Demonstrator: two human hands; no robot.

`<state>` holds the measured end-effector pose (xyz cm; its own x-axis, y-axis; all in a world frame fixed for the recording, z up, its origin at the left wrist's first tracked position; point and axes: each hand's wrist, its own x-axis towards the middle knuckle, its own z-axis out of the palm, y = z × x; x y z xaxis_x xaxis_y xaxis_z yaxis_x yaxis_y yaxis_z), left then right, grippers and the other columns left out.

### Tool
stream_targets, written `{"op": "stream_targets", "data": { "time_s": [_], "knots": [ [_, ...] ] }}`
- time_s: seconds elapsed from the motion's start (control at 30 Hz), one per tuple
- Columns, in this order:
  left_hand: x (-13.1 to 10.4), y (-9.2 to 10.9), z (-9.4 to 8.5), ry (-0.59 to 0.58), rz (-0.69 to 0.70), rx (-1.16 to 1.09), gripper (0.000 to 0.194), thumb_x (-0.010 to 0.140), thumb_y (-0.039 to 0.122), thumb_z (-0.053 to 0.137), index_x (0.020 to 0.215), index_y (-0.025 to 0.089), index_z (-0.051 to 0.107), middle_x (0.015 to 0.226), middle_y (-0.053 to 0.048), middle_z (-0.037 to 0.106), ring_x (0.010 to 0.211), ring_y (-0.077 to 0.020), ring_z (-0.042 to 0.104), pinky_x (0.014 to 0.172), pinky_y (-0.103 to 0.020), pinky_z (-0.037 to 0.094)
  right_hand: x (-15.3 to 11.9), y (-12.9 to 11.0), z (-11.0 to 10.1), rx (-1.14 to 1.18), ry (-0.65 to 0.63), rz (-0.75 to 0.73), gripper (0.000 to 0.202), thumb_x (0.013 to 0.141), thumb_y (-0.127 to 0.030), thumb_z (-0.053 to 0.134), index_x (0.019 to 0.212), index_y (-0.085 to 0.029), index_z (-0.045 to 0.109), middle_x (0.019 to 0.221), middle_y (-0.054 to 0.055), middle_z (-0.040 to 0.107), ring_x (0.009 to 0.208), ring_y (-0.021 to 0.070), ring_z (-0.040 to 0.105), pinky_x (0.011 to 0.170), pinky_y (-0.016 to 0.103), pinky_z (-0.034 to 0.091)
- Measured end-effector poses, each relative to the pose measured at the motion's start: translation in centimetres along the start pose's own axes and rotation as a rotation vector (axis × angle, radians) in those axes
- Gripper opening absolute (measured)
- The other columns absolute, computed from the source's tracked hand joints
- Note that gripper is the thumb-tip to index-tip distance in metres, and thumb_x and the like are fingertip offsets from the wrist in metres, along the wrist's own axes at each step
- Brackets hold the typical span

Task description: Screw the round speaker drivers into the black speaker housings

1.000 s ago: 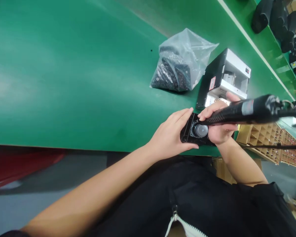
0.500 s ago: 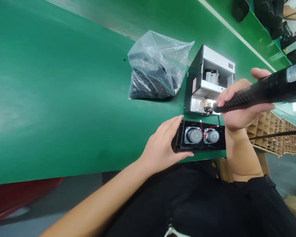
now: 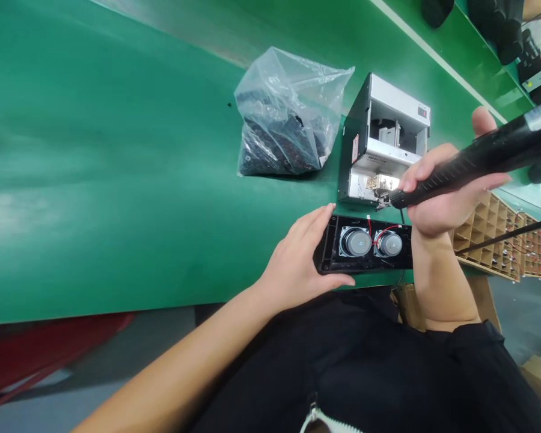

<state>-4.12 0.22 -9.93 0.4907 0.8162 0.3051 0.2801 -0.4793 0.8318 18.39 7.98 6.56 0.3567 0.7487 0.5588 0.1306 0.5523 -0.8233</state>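
left grip [image 3: 297, 255] clasping black speaker box [image 3: 372, 263]; right grip [image 3: 437, 213] clamped round electric screwdriver [image 3: 482, 150].

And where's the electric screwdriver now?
At the right of the head view: the electric screwdriver is gripped in the right hand, its narrow end close to the lower front of the silver-and-black machine; whether they touch, I can't tell.

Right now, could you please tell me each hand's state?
Left hand: holding the black rectangular speaker housing.
Right hand: closed around the black cylindrical electric screwdriver.
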Motion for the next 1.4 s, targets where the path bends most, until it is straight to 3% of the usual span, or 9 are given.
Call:
{"op": "stream_targets", "data": {
  "time_s": [0.1,0.23,0.43,0.7,0.83,1.03,1.2,1.27,1.4],
  "knots": [
    [0.3,0.7,-0.9,0.081,0.013,-0.007,0.132,0.097,0.086,0.093,0.198,0.033,0.028,0.186,-0.024,0.061,0.168,-0.0498,0.065,0.136,-0.071,0.062,-0.6,-1.8,-0.1,0.122,0.035,-0.065,0.063,0.112,-0.091,0.048,0.142,-0.04,0.068,0.065,-0.012,0.063,0.034,0.0123,0.048,0.038,0.025,0.04],
    [1.4,3.1,-2.2,0.209,0.093,0.1,0.072,0.113,0.058,0.088,0.176,0.036,0.064,0.16,-0.014,0.083,0.142,-0.0394,0.081,0.123,-0.06,0.066,-1.9,-6.5,-0.1,0.151,-0.01,0.15,0.047,0.105,-0.084,0.077,0.124,-0.041,0.082,0.069,-0.01,0.073,0.044,0.0129,0.06,0.048,0.028,0.058],
    [3.0,6.2,-2.8,0.148,0.135,0.084,0.019,0.122,0.042,0.075,0.123,0.033,0.092,0.11,-0.004,0.095,0.106,-0.0278,0.087,0.094,-0.048,0.062,-3.3,-10.5,0.0,0.066,-0.11,0.214,0.047,0.099,-0.088,0.081,0.102,-0.041,0.087,0.063,-0.01,0.071,0.042,0.0124,0.061,0.046,0.027,0.06],
    [2.4,7.2,-3.7,0.091,0.019,-0.183,0.027,0.122,0.041,0.073,0.106,0.03,0.091,0.098,-0.002,0.095,0.095,-0.0244,0.087,0.097,-0.047,0.067,-4.6,-10.8,0.2,0.072,0.018,0.27,0.041,0.102,-0.085,0.079,0.115,-0.049,0.093,0.058,-0.012,0.061,0.035,0.0138,0.054,0.039,0.03,0.057],
    [2.2,7.0,-3.8,0.057,-0.019,-0.28,0.025,0.12,0.043,0.078,0.103,0.03,0.09,0.099,-0.002,0.095,0.095,-0.0253,0.089,0.098,-0.048,0.069,-4.4,-10.5,-0.4,0.07,-0.121,0.259,0.046,0.106,-0.088,0.072,0.122,-0.049,0.09,0.061,-0.012,0.06,0.036,0.013,0.052,0.042,0.031,0.059],
    [1.3,5.6,-3.6,0.01,0.029,-0.261,0.02,0.122,0.044,0.078,0.128,0.031,0.092,0.121,-0.005,0.096,0.113,-0.0277,0.091,0.111,-0.049,0.068,-5.3,-9.9,0.4,0.123,-0.117,0.199,0.048,0.114,-0.081,0.062,0.119,-0.043,0.091,0.065,-0.01,0.068,0.037,0.012,0.055,0.042,0.028,0.059],
    [0.5,2.7,-3.3,-0.026,-0.022,-0.03,0.143,0.092,0.095,0.093,0.2,0.027,0.028,0.198,-0.027,0.048,0.183,-0.0523,0.047,0.147,-0.071,0.046,-7.4,-7.6,0.0,0.063,-0.188,0.135,0.05,0.112,-0.085,0.063,0.13,-0.044,0.085,0.065,-0.009,0.073,0.042,0.0175,0.064,0.045,0.032,0.066],
    [0.4,1.5,-2.7,-0.112,-0.04,-0.013,0.156,0.088,0.095,0.096,0.202,0.027,0.013,0.202,-0.029,0.037,0.186,-0.0549,0.041,0.148,-0.073,0.044,-8.4,-6.0,-0.5,0.076,-0.22,0.106,0.054,0.11,-0.084,0.068,0.14,-0.042,0.083,0.068,-0.008,0.076,0.043,0.0178,0.065,0.046,0.033,0.067],
    [0.5,0.3,-1.5,-0.191,-0.068,0.011,0.143,0.095,0.074,0.101,0.2,0.026,0.016,0.198,-0.029,0.046,0.181,-0.0527,0.051,0.144,-0.071,0.048,-9.7,-2.6,-1.0,0.14,-0.28,-0.031,0.082,0.109,-0.095,0.053,0.158,-0.034,0.077,0.072,-0.004,0.078,0.042,0.018,0.065,0.042,0.032,0.064]
  ]
}}
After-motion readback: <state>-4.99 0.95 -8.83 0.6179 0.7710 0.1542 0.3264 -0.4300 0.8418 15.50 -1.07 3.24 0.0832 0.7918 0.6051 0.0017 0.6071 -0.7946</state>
